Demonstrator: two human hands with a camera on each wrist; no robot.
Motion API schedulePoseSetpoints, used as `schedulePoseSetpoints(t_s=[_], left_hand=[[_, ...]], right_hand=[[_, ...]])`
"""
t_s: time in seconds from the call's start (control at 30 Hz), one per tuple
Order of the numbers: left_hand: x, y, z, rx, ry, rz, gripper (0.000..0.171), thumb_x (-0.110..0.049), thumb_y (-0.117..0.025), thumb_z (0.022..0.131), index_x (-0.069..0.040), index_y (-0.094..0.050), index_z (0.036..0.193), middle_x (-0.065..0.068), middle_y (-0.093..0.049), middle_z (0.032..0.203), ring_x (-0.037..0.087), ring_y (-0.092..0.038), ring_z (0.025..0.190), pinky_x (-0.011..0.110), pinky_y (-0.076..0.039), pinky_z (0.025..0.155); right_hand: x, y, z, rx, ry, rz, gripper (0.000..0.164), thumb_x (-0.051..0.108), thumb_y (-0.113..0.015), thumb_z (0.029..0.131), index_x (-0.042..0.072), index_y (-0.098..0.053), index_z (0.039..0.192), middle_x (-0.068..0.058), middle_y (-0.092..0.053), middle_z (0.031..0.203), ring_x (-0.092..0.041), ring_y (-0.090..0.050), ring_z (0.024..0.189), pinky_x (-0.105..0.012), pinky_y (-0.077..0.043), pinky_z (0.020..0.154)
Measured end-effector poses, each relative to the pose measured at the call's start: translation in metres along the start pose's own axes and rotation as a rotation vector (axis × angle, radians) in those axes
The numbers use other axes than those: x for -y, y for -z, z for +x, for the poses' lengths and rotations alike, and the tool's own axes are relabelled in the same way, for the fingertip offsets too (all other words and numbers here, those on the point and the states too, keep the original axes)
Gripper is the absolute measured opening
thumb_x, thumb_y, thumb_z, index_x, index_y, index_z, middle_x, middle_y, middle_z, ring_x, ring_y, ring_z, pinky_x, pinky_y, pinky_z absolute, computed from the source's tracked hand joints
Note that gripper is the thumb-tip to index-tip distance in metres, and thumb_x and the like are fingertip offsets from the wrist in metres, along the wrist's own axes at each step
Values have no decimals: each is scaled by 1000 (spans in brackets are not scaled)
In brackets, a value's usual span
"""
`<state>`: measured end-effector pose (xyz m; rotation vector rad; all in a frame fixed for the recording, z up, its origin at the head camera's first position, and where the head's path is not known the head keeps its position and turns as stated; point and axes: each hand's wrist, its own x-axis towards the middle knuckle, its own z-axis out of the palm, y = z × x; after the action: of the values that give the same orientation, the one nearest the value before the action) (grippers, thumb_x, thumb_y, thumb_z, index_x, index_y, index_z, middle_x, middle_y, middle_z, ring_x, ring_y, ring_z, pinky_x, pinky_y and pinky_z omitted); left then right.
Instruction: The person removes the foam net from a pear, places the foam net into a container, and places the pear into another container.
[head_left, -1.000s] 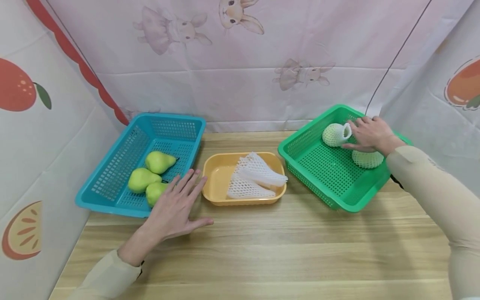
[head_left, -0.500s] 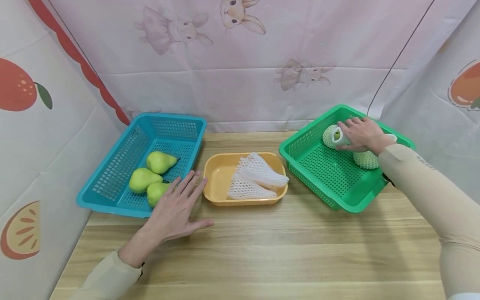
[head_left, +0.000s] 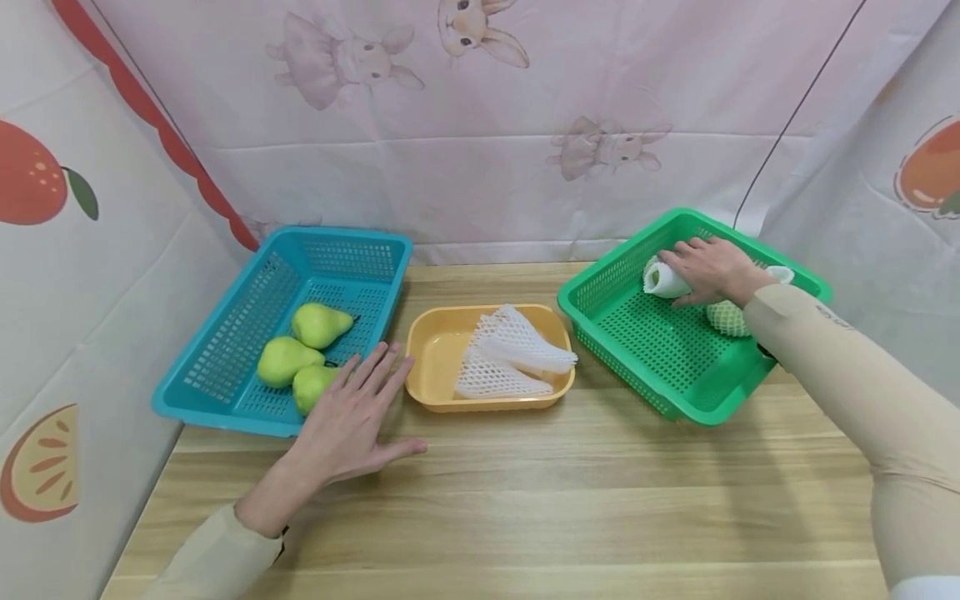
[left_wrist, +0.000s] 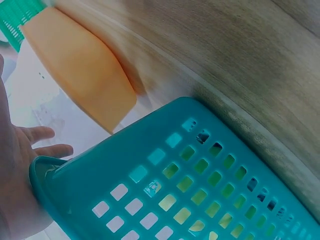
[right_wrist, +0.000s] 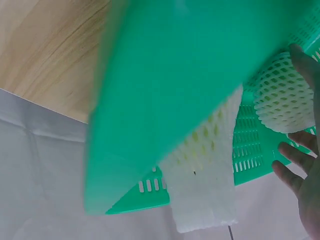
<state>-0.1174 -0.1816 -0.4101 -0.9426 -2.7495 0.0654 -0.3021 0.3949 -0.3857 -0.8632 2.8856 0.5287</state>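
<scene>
In the head view, my left hand (head_left: 347,425) rests at the front right rim of the blue basket (head_left: 225,421), fingers straight and spread. Partly under its fingers lies one of three green pears (head_left: 288,362). My right hand (head_left: 711,271) is inside the green basket (head_left: 678,367), holding a pear in a white foam net (head_left: 667,279). The net's open end points left. The right wrist view shows the thumb on the netted pear (right_wrist: 282,95) and the other fingers spread at its far side. A second netted pear (head_left: 727,318) lies beside it, partly behind my forearm.
Between the baskets stands a yellow tray (head_left: 431,354) with white foam nets (head_left: 506,354) in it, one overhanging its right rim. The wooden table (head_left: 525,508) ends at a printed cloth (head_left: 480,200) behind, with more cloth at both sides.
My right hand has shifted left, and the netted pear under it has turned, so the net's open end swung from right to left. The left hand stays put.
</scene>
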Motion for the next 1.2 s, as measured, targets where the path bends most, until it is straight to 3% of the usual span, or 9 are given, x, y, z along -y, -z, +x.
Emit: schedulePoseSetpoints(t_s=[0.13, 0.37, 0.67, 0.83, 1.03, 1.2], left_hand=[[0, 0, 0, 6, 0, -2, 114, -92, -44, 86, -7, -40, 162, 18, -38, 170, 36, -37, 159, 60, -39, 124], [1, 0, 1, -3, -6, 14, 114, -94, -36, 87, -7, -43, 161, 18, -40, 169, 37, -39, 157, 60, -42, 123], [0, 2, 2, 3, -9, 22, 116, -96, -31, 87, -7, -41, 162, 18, -38, 170, 36, -37, 159, 59, -40, 124], [0, 3, 2, -2, -7, 22, 117, -96, -26, 87, -7, -41, 161, 18, -37, 171, 37, -37, 159, 59, -38, 126], [0, 4, 1, 11, 0, 24, 116, -95, -33, 87, -7, -40, 162, 17, -37, 171, 36, -35, 160, 59, -37, 127], [0, 4, 1, 16, 3, 26, 115, -92, -45, 86, -7, -40, 162, 17, -36, 171, 36, -35, 160, 59, -38, 126]], right_hand=[[2, 5, 3, 28, -5, 28, 91, 49, -92, 76, 2, -52, 143, -24, -64, 123, -44, -65, 106, -61, -59, 84], [8, 11, 15, 99, -46, 73, 79, 42, -92, 77, 4, -54, 136, -22, -66, 114, -40, -67, 97, -57, -61, 76], [8, 10, 25, 149, -96, 101, 71, 34, -91, 79, 3, -56, 132, -24, -67, 114, -42, -69, 95, -59, -62, 74], [10, 7, 29, 148, -79, 99, 69, 30, -90, 78, 3, -57, 133, -25, -67, 115, -43, -69, 98, -61, -61, 78], [14, 3, 33, 155, -54, 60, 75, 27, -92, 78, 4, -56, 139, -30, -62, 123, -46, -64, 110, -64, -59, 86], [15, 6, 33, 155, -35, 14, 73, 28, -90, 79, 4, -56, 139, -30, -60, 120, -45, -64, 106, -62, -59, 84]])
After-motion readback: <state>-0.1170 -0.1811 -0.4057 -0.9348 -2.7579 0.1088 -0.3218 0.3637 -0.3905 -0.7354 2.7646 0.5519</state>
